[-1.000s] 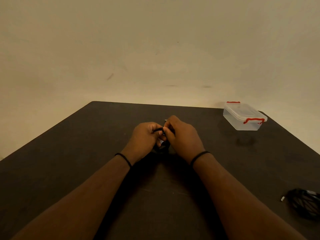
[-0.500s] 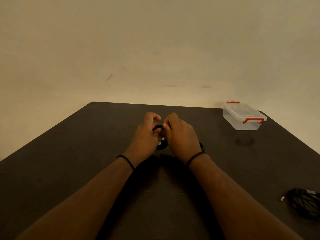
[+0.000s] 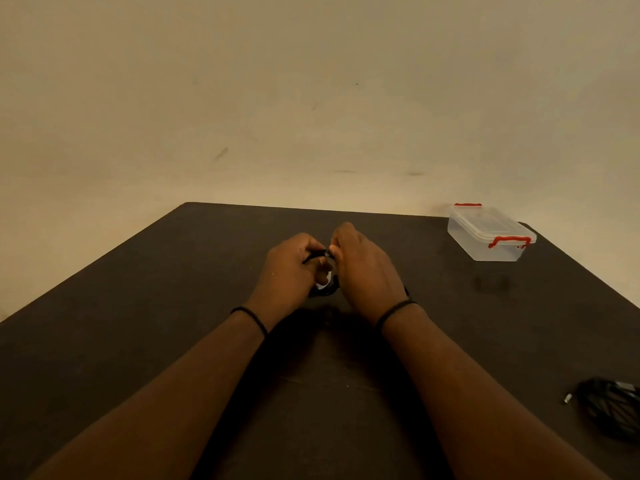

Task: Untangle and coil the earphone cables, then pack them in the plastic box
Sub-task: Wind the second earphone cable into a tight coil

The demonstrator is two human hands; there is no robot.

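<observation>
Hands were both busy in the middle of the dark surface (image 3: 173, 306), pretty much knuckle to knuckle. Left hand (image 3: 291, 271) had its fingers curled round a black earphone cable (image 3: 313, 258), and you could see a short run of it crossing over the fingers toward the gap between the two hands. Right hand (image 3: 363, 268) was curled in too, fingertips pinching the same cable right where it met the left one, with a tiny bright bit showing at the pinch point, too small to say what it was. Below that, a dark bunch of the cable hung down between the palms and sat on or just above the surface, honestly couldn't tell which. Looked loopy, but the hands hid most of it, so no idea how coiled it really was.

Each wrist had a thin black band on it, left wristband (image 3: 251, 318) and right wristband (image 3: 394, 310).

Plastic box (image 3: 488, 237) sat at the far right corner of the surface, well apart from the hands, clear with its lid on and red clips (image 3: 509, 240) at both ends. Looked like nothing inside, though the see-through walls made that hard to call.

Over at the near right edge lay a second black cable bundle (image 3: 609, 410), a tangled heap partly cut off by the frame, with a small plug end poking out to its left. Plain beige wall (image 3: 311, 98) behind it all.
</observation>
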